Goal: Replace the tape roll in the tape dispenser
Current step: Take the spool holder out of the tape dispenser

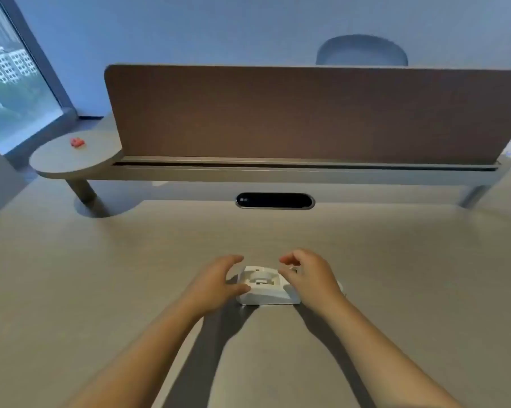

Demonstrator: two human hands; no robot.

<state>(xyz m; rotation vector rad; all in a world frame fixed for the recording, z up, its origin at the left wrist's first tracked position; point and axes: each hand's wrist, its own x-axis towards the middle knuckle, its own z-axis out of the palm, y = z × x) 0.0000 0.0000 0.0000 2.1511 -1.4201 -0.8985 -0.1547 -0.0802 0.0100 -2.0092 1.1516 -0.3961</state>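
Pale beige worktop [101, 290] near its front edge carries the white plastic tape dispenser [266, 287], its round well showing a pale roll, left hand [219, 281] spread wide and touching its left side, right hand [310, 278] loosely curled, fingertips at its right end.

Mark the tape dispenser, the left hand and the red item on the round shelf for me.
tape dispenser [263, 295]: head view, front wall of its white body.
left hand [216, 278]: head view, back of the hand.
red item [77, 142]: head view, its middle.
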